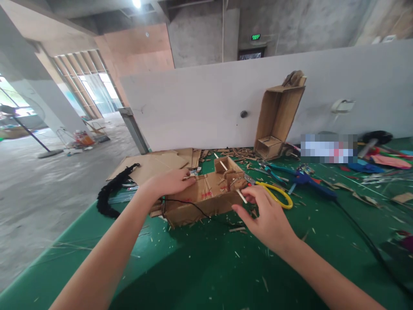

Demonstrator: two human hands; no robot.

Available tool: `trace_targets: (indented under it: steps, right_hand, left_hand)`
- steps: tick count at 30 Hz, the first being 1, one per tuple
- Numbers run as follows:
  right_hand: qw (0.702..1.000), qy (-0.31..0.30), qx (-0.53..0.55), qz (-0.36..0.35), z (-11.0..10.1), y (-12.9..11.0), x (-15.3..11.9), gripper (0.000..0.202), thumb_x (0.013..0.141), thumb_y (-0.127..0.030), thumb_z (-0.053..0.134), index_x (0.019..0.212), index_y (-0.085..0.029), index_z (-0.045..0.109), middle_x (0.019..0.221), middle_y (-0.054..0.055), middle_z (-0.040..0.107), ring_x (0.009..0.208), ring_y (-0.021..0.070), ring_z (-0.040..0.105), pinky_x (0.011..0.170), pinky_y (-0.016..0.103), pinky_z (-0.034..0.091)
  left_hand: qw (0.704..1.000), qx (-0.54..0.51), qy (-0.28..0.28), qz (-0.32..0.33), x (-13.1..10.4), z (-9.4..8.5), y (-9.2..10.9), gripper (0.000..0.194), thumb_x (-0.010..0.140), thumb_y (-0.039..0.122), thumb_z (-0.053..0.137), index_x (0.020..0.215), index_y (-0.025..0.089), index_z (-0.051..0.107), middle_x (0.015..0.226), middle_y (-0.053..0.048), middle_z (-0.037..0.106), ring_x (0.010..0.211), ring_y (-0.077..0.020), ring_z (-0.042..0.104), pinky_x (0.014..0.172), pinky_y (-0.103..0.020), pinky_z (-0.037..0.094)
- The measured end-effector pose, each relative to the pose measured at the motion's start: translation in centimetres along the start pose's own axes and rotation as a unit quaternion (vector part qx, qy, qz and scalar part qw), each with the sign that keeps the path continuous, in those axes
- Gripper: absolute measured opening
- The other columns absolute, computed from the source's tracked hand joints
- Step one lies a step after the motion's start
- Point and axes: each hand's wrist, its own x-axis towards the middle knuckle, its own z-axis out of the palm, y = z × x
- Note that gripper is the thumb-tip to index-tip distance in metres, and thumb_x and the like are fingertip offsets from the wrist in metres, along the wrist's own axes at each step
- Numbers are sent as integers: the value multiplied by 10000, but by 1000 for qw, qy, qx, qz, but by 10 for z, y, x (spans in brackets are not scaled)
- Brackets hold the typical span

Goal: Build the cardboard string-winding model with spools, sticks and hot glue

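A long, open-ended brown cardboard body point(193, 206) lies flat on the green desk point(180, 267), in front of the person and between the two hands. Its long axis runs left to right, slanting a little so that the right end sits farther from the person. The end with the raised, box-like brown cardboard compartment point(222, 165) points right; the other end points left, under the left wrist.

A thin, pale, straight stick point(241, 196) crosses the right end, lying across the body's long axis: one tip points away from the person, the other toward the right hand point(266, 217). That hand's thumb and index finger are spread, close about the near tip; whether the index finger touches it I cannot tell. The left hand point(171, 181) rests on top of the body's left part, fingers pointing right; I cannot tell whether they pinch an edge.

A thin black wire point(193, 205) trails over the near side. Yellow-handled scissors point(274, 187) lie just beyond the right hand, with a blue glue gun point(314, 186) farther right.
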Motion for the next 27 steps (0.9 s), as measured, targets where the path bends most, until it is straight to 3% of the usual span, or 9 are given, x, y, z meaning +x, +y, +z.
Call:
trace_targets:
  steps: [3,8,12,16,20,23,27]
  right_hand:
    - [998,22,9,55,1,8,2,128,876,-299,511,950,-195,523,865,56,614,742,167,597,642,296,487]
    - [980,31,79,179,-6,24,10,161,865,-351,498,889,-206,563,836,51,651,701,178,633,558,279,489]
    - [964,54,122,228,-8,32,16,184,816,-383,546,863,-207,568,844,60,655,750,198,637,627,321,525]
    - [945,81,200,245,-6,35,18,300,762,-398,623,979,-213,532,941,74,644,895,223,632,701,350,549]
    - [941,61,245,224,-4,36,18,347,773,-400,626,1059,-226,535,1081,88,610,986,232,608,739,362,560]
    - [941,55,249,224,-3,37,19,351,782,-405,620,1078,-229,551,1114,86,610,1007,238,607,759,368,559]
    - [939,45,240,242,-4,37,20,324,800,-407,594,1069,-228,578,1094,74,634,985,224,621,779,359,545]
  left_hand:
    - [999,-16,-6,31,-4,-2,7,480,862,568,323,940,184,600,981,-102,668,836,-243,601,733,-349,428]
    - [995,-35,-55,81,-15,-5,18,511,851,591,334,756,182,624,739,-63,650,633,-190,556,585,-316,373]
    - [990,-42,-78,112,-16,-5,24,501,840,600,367,688,186,606,676,-46,642,581,-166,539,548,-301,358]
    - [986,-119,-60,105,-1,9,20,528,844,621,350,927,177,623,819,-54,694,703,-181,622,648,-292,433]
    - [979,-183,13,88,21,33,18,789,779,678,423,1334,118,390,1143,-139,629,980,-244,610,833,-336,440]
    - [967,-230,13,105,27,45,22,877,763,680,455,1417,135,243,1264,-160,557,1083,-264,573,886,-355,428]
    - [967,-227,-5,119,21,43,28,902,713,690,517,1391,146,277,1291,-157,543,1104,-291,573,879,-350,443]
